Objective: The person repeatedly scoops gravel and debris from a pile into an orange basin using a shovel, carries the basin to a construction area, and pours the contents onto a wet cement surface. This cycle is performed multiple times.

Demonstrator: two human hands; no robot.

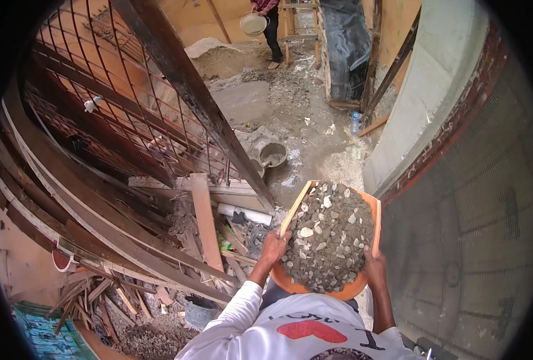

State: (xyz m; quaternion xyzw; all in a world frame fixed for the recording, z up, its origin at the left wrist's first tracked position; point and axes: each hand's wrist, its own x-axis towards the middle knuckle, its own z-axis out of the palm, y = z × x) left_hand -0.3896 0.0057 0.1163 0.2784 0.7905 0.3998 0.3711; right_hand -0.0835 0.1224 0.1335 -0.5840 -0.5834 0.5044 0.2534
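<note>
Between my two hands I carry an orange tub in front of my body. Grey gravel with some pale stones fills it close to the rim. My left hand is closed round the tub's left rim. On the opposite side, my right hand grips the right rim, its fingers partly hidden by the wall of the tub. The tub's underside is out of sight.
A dark wooden post and barred metal frame stand left; a pale wall is at right. Ahead are a mortar bucket, a plastic bottle and a person holding a basin. Scrap wood lies lower left.
</note>
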